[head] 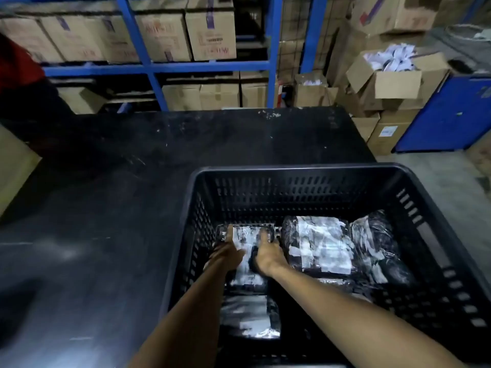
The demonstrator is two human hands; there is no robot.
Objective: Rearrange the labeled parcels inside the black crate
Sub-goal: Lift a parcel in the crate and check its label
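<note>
A black slotted crate [300, 171] stands on the near right of a dark table. Inside lie several black plastic parcels with white labels. Both my hands reach down into its left half. My left hand [228, 254] grips the left side of a labeled parcel [245, 241] at the far left of the crate floor. On that parcel's right side, my right hand [267, 254] holds its edge. A larger labeled parcel [321, 245] lies just right of my right hand. Another parcel [377, 240] rests against the right wall. A fourth parcel [249, 317] lies near the front, between my forearms.
The dark table [119, 208] stretches left and beyond the crate. Blue shelving [159, 67] with cardboard boxes stands behind. Open cartons [388, 78] and a blue cabinet [451, 112] are at the right. A person in red [16, 67] is at the far left.
</note>
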